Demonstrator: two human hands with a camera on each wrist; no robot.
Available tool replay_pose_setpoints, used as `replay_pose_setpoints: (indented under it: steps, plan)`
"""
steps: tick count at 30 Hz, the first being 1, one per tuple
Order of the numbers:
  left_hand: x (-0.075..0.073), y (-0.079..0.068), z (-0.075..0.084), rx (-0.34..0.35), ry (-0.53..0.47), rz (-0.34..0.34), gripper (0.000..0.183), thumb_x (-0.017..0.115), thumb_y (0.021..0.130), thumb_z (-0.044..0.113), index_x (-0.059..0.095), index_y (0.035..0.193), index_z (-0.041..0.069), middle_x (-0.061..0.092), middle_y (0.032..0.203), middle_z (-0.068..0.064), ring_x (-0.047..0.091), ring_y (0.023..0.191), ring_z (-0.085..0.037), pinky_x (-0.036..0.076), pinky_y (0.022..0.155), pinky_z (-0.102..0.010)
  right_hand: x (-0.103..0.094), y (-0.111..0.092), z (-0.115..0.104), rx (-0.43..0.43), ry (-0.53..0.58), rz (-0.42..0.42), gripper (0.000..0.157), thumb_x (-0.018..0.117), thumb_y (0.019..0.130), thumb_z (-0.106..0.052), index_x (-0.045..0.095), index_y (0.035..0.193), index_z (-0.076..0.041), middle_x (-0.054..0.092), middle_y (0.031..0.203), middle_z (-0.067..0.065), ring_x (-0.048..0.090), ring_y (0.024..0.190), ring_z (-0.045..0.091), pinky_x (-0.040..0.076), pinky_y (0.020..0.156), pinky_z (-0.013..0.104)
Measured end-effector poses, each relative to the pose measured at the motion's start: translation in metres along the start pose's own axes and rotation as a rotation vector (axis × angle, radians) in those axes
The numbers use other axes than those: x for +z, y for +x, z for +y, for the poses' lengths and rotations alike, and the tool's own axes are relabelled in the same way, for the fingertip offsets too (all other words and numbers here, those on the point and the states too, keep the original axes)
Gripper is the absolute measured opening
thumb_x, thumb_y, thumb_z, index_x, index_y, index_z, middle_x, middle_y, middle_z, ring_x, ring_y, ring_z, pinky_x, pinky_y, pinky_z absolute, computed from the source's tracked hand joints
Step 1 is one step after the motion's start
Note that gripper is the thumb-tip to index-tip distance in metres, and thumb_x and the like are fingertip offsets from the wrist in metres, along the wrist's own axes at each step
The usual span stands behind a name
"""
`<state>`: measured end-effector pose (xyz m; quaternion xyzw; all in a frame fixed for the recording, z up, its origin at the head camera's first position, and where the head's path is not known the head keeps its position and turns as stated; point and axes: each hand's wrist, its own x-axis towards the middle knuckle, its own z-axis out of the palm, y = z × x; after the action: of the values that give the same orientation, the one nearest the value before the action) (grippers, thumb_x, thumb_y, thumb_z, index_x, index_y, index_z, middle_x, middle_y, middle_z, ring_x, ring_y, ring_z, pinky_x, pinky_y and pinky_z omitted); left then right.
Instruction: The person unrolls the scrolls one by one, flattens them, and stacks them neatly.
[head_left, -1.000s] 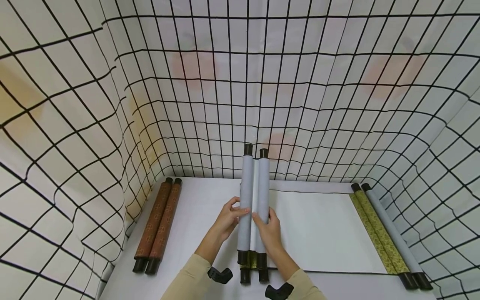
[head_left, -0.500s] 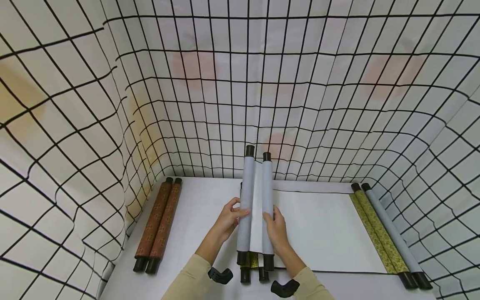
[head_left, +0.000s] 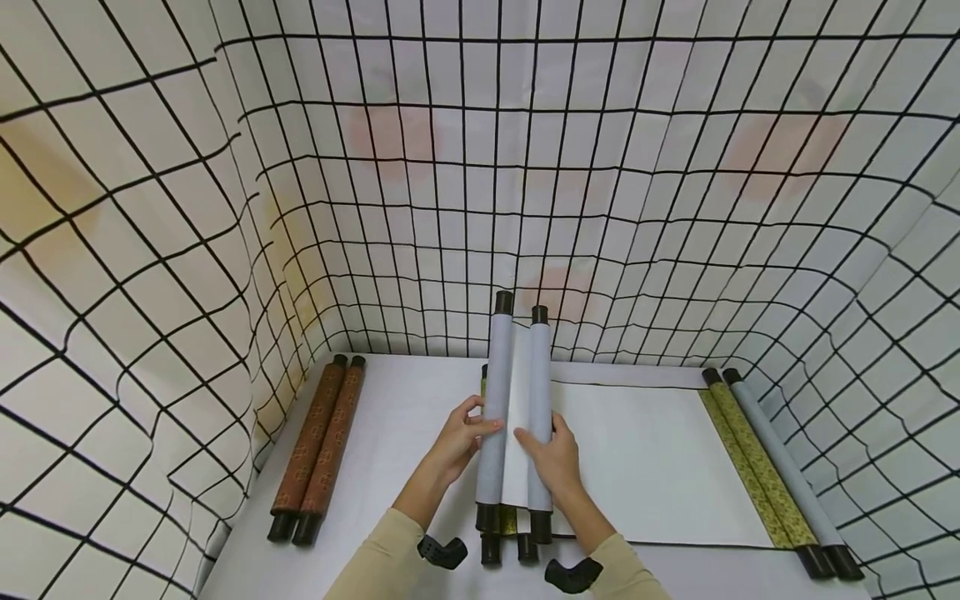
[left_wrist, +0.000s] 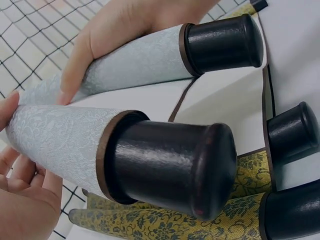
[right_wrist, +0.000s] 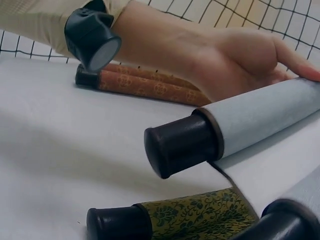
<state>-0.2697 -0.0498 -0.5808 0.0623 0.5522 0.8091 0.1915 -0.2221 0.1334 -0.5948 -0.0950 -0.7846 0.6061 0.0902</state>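
Note:
Both hands hold a hanging scroll with pale blue-grey backing and black knobs, raised and tilted over the table. My left hand grips its left roller, thumb across the front. Around the right roller curls my right hand, its thumb reaching over the white paper between the rollers. The left wrist view has the near roller's black knob in front. Beneath lies a second scroll of green-gold brocade, mostly hidden by the raised one in the head view; its white sheet stretches right.
Two rust-red patterned rollers lie side by side at the table's left. At the right edge are green-gold rollers and a blue-grey roller. Black wire mesh over white cloth walls in the table's back and sides.
My right hand has moved the right roller a little to the right, so a wider strip of white paper shows. Its thumb has since shifted left over that strip. The left hand stays nearly still.

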Motion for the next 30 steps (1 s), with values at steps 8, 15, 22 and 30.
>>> replay_pose_setpoints:
  steps: [8, 15, 22, 30]
  plan:
    - [0.0, -0.001, 0.001, 0.013, 0.013, 0.003, 0.026, 0.074, 0.09, -0.002, 0.059, 0.11, 0.007, 0.073, 0.094, -0.01, 0.07, 0.085, -0.02, 0.055, 0.075, -0.033, -0.007, 0.003, -0.005, 0.006, 0.006, 0.007, 0.061, 0.073, 0.095, -0.019, 0.049, 0.146, 0.005, 0.058, 0.137, 0.026, 0.059, 0.118, 0.04, 0.049, 0.096, 0.055]
    - [0.001, 0.002, -0.001, 0.02, 0.006, 0.02, 0.023, 0.074, 0.091, -0.001, 0.059, 0.106, 0.008, 0.073, 0.095, -0.009, 0.069, 0.087, -0.021, 0.055, 0.076, -0.035, -0.013, 0.005, -0.011, 0.012, -0.029, 0.005, 0.065, 0.066, 0.098, -0.016, 0.04, 0.153, 0.005, 0.052, 0.144, 0.03, 0.053, 0.127, 0.044, 0.044, 0.1, 0.06]
    - [0.0, 0.0, -0.002, 0.017, -0.005, -0.001, 0.024, 0.073, 0.092, 0.0, 0.058, 0.109, 0.007, 0.073, 0.098, -0.011, 0.071, 0.088, -0.022, 0.056, 0.076, -0.036, -0.013, 0.006, -0.012, -0.016, -0.055, 0.001, 0.07, 0.074, 0.095, -0.033, 0.046, 0.15, 0.001, 0.061, 0.134, 0.024, 0.063, 0.112, 0.039, 0.052, 0.089, 0.056]
    - [0.0, 0.002, 0.001, 0.02, 0.016, 0.01, 0.026, 0.074, 0.091, 0.001, 0.058, 0.111, 0.007, 0.074, 0.102, -0.013, 0.071, 0.09, -0.023, 0.056, 0.077, -0.036, -0.019, 0.008, -0.011, -0.012, -0.092, 0.008, 0.07, 0.079, 0.092, -0.03, 0.048, 0.148, -0.001, 0.06, 0.132, 0.022, 0.061, 0.111, 0.039, 0.051, 0.089, 0.057]
